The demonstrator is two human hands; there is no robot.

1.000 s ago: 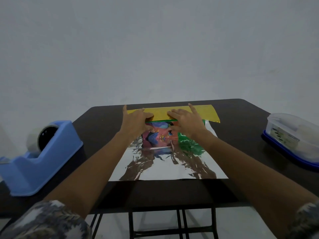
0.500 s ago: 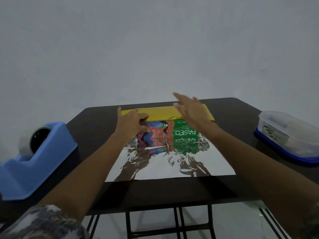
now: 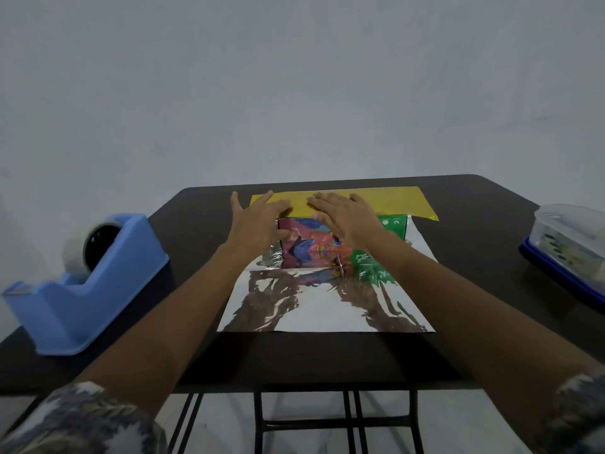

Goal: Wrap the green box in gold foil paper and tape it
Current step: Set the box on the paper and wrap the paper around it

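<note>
The green box (image 3: 386, 224), with a colourful picture on its left part, lies on the foil paper (image 3: 327, 309), whose silver inner side faces up. The paper's far flap (image 3: 402, 204) is folded over the box's far edge and shows gold. My left hand (image 3: 258, 224) lies flat with spread fingers over the box's left end and the flap's left part. My right hand (image 3: 347, 217) lies flat, fingers straight, on the box's middle with fingertips on the gold flap. Neither hand grips anything.
A blue tape dispenser (image 3: 82, 283) with a roll of tape stands at the table's left edge. A clear plastic container (image 3: 569, 240) on a blue lid sits at the right edge. The dark table (image 3: 474, 244) ends close in front of the paper.
My right hand, raised over the flap's right part half a second ago, has come down and left onto the box and flap. My left hand has opened its fingers wider.
</note>
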